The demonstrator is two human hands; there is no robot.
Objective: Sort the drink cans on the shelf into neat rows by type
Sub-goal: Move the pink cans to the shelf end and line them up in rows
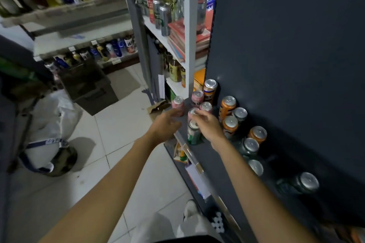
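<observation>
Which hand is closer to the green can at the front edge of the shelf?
The right hand. It sits just beside and above the green can, fingers on a pink can behind it. The left hand hovers off the shelf edge, further left.

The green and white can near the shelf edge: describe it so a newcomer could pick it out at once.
Find the dark shelf low on the right, where cans stand upright. At its front edge, just under the right hand, stands the green and white can. The cans directly behind it are pink, and the dark green cans stand further along the shelf, so it is the only green and white one.
</observation>
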